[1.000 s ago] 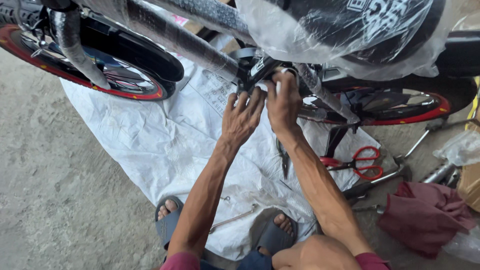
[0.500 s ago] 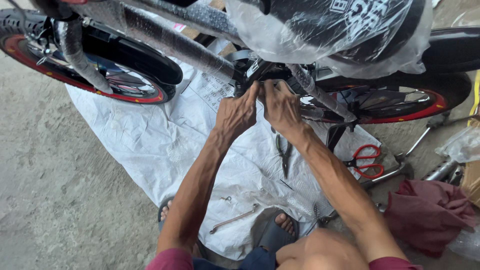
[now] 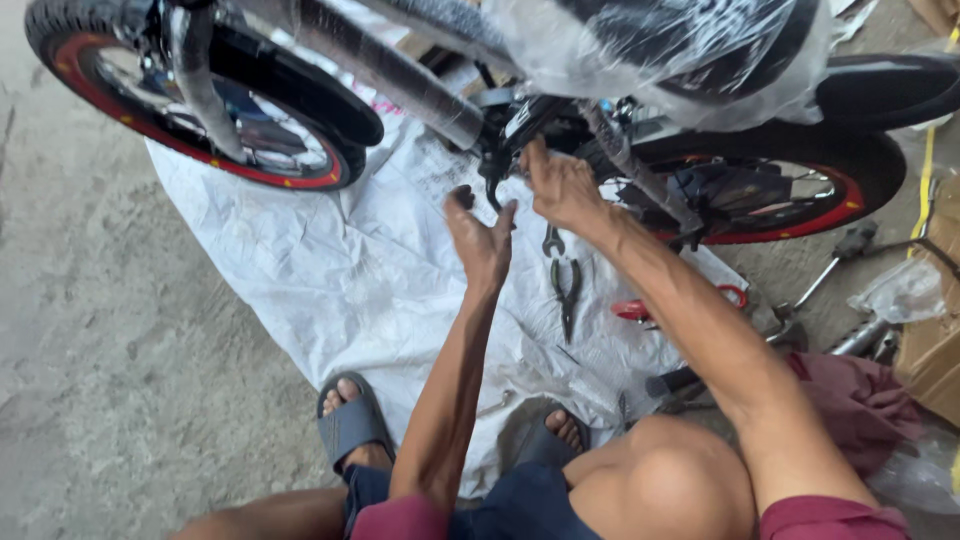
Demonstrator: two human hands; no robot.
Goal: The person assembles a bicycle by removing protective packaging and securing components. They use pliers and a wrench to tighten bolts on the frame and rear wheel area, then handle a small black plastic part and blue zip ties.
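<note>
A black bicycle with red-rimmed tyres stands over a white sheet (image 3: 300, 270), its saddle and frame wrapped in clear plastic (image 3: 640, 50). My right hand (image 3: 560, 185) reaches up to the dark metal parts at the bicycle's crank area (image 3: 520, 120), with its fingers closed on a piece there. My left hand (image 3: 482, 238) hangs just below and to the left, off the bicycle, fingers spread. A small dark knob (image 3: 462, 193) shows at its thumb tip. A dark hooked part (image 3: 492, 190) hangs between the two hands.
Pliers (image 3: 567, 290), a small wrench (image 3: 550, 240) and red-handled scissors (image 3: 640, 308) lie on the sheet below the hands. A maroon cloth (image 3: 850, 400), metal tools (image 3: 850, 245) and a cardboard box (image 3: 935, 350) sit at right. My sandalled feet (image 3: 350, 420) rest on the sheet's near edge.
My left hand has come down off the crank area and opened. The right hand stays on it. The view has shifted, so the bicycle sits higher in frame.
</note>
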